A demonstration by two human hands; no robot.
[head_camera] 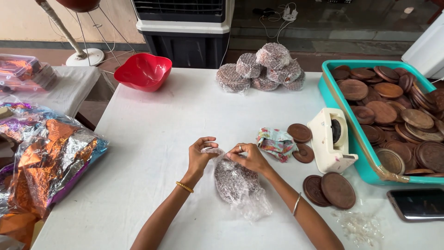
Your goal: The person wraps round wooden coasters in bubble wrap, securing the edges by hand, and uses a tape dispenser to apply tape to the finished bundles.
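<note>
My left hand (200,157) and my right hand (250,158) both pinch the top of a clear bubble-wrap bundle (237,183) that covers a round brown disc, near the middle of the white table (152,134). The wrap trails toward me between my forearms. A cream tape dispenser (330,139) stands to the right of my right hand, and a crumpled floral cloth (276,143) lies just beside that hand. Loose round wooden discs (330,189) lie on the table at the right.
A teal tray (330,99) full of wooden discs sits at the right. Several wrapped bundles (263,69) are piled at the back, beside a red bowl (143,71). Shiny foil sheets in plastic (46,159) lie at left. A phone (416,203) rests at the lower right.
</note>
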